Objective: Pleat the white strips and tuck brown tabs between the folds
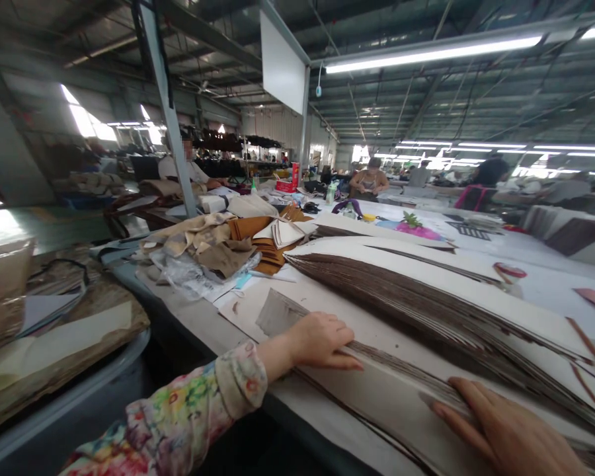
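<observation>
A long stack of thin pale strips with brown-grey layered edges lies along the near side of the table. My left hand grips it toward its left end, fingers bent over the top edge and thumb stretched along the near face. Farther right, my right hand holds the same stack, with fingers over the edge and thumb against the face. Just beyond lies a larger fanned pile of long strips, white on top and brown along the edges. The material of the strips is unclear.
Tan and brown fabric pieces and a clear plastic bag lie at the table's left. A tape roll sits at the right. Left of the table stands a grey bin with sheets on it. Co-workers are farther back.
</observation>
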Demonstrator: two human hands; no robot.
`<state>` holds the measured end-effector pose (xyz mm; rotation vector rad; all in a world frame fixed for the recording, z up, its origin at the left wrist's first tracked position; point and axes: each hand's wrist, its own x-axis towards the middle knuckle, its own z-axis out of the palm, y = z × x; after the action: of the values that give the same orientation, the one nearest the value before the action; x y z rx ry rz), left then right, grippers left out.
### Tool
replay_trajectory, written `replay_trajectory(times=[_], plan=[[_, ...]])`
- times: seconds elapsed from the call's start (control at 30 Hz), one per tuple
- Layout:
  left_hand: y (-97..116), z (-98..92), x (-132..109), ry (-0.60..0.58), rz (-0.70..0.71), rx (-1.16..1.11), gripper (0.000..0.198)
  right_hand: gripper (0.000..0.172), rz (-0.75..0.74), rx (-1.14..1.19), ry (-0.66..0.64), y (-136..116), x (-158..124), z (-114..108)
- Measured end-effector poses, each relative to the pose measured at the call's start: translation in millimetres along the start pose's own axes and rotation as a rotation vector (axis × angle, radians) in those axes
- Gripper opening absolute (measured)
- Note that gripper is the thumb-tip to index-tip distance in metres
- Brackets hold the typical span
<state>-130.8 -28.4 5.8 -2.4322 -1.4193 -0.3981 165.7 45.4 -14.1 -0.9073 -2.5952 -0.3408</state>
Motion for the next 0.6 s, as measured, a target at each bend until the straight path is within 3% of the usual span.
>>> replay_trajectory(times=[0.17, 0.3, 0.43, 0.6], plan=[[-18, 0.4, 36, -0.166, -0.125, -0.114, 0.047, 0.040, 0.232, 0.205, -0.301, 20, 22, -33], [-19, -2.3, 59, -0.350, -0.126, -0.293, 0.059, 0.044, 0.267, 0.363, -0.463, 31, 41, -59], [-12, 20.4, 62, -0.395, -0.158, -0.315, 0.057, 0.052, 0.263, 0.345, -0.539, 35, 33, -38], [-5, 38.7, 58, -0.267, -0.162, -0.246, 0.041, 0.057, 0.280, 0.324, -0.457, 32, 14, -1]])
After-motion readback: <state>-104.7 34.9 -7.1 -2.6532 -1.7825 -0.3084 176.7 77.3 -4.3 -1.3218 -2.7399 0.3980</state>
